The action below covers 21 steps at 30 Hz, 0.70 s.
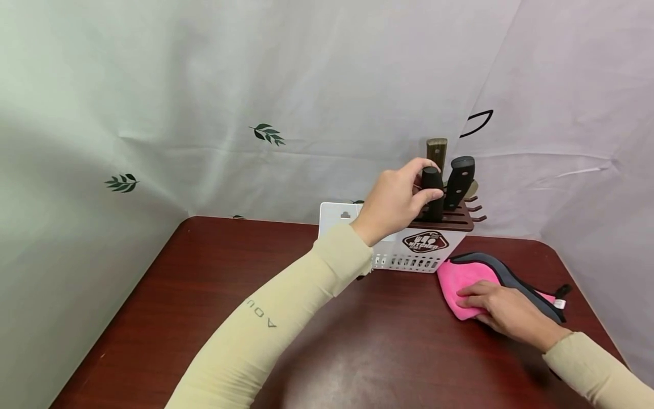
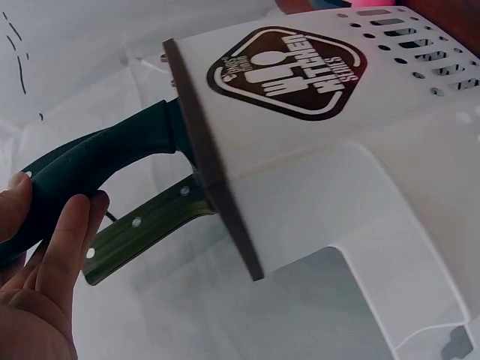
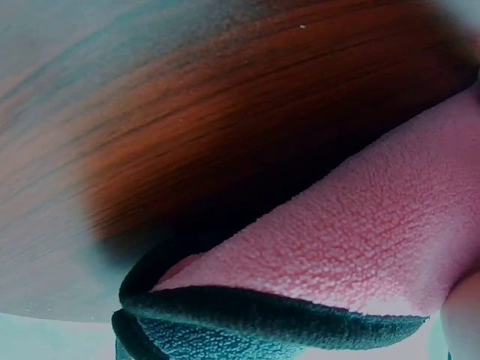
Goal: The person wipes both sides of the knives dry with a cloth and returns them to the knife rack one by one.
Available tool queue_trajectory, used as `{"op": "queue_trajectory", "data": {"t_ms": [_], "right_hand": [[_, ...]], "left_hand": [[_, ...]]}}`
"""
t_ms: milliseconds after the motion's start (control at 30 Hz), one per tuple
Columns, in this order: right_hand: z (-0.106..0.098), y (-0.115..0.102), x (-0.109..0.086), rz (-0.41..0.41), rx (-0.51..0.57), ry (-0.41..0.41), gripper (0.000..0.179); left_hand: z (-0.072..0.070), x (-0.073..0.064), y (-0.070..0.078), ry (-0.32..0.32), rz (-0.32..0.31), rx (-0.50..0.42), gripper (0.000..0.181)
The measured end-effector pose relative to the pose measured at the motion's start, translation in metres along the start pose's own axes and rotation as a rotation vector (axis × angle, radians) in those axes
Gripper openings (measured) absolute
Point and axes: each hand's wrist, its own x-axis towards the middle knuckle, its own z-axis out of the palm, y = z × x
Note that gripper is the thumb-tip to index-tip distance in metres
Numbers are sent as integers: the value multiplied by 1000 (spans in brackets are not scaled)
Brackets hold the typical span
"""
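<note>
My left hand (image 1: 390,201) pinches the top of a black knife handle (image 1: 434,199) between thumb and fingers. That handle stands in a slot of a white knife holder (image 1: 395,261) with a brown slotted top. The left wrist view shows the thumb and fingers around the same dark handle (image 2: 112,154), its blade hidden inside the holder. Beside it are a wooden handle (image 1: 436,149) and a second black handle (image 1: 460,179). My right hand (image 1: 506,309) grips the near edge of a pink cloth (image 1: 467,275) with a dark grey side, folded on the table.
The holder stands at the back of a dark red-brown table (image 1: 378,341), close to a white curtain (image 1: 327,102) with leaf prints. Small brown hooks (image 1: 475,209) stick out from the holder's right end. A loop with a white tag (image 1: 559,304) lies at the cloth's right end.
</note>
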Motion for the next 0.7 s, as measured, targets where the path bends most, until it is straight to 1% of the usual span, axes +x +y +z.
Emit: {"op": "queue_trajectory", "data": {"t_ms": [167, 267, 333, 400, 467, 533, 567, 633, 700], "right_hand": [[-3, 1, -1, -6, 5, -15, 43], [-7, 1, -2, 14, 27, -51, 40], [-9, -1, -1, 55, 45, -91, 36], [-11, -5, 0, 115, 52, -125, 35], [-12, -11, 3, 177, 40, -131, 37], [-13, -18, 7, 234, 19, -106, 36], [-14, -22, 9, 261, 5, -82, 34], [-15, -31, 14, 315, -20, -33, 31], [-18, -40, 20, 369, -34, 11, 31]], "left_hand": [[5, -2, -2, -4, -17, 29, 35], [7, -2, -1, -10, -31, 18, 36], [6, -3, 0, -28, -62, -5, 38], [5, -6, 0, -47, -98, -44, 43], [2, -11, -1, -48, -133, -76, 47], [-2, -18, -5, -32, -155, -78, 49], [-4, -22, -7, -8, -158, -70, 49], [-9, -32, -14, 52, -162, -35, 47], [-12, -44, -23, 118, -167, 20, 44]]}}
